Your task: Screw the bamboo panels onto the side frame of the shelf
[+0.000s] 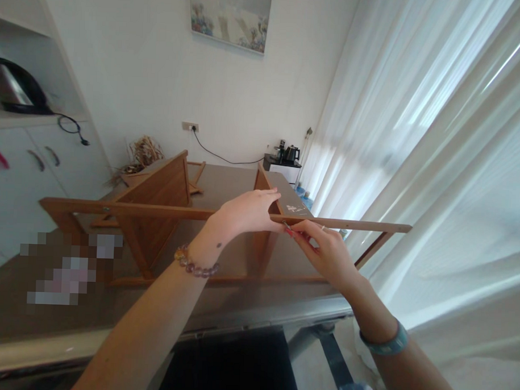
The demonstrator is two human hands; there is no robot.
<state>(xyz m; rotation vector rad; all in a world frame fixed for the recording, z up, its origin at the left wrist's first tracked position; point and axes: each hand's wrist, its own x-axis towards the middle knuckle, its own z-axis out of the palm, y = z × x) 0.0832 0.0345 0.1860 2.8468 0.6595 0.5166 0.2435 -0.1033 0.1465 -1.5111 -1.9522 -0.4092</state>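
A wooden frame lies on the brown table (226,185), with a long top rail (157,212) running left to right across the view. My left hand (248,211) rests over that rail near its middle, fingers curled on it beside an upright wooden piece (264,184). My right hand (322,248) sits just to the right, under the rail, pinching a small metal fitting (287,225) against the wood. I wear a bead bracelet on the left wrist and a teal band on the right.
A slanted wooden panel (162,186) and loose slats stand on the table behind the rail. White cabinets (39,164) with a kettle are at left. Sheer curtains (436,155) fill the right. A small stand with a pot (287,156) is at the far wall.
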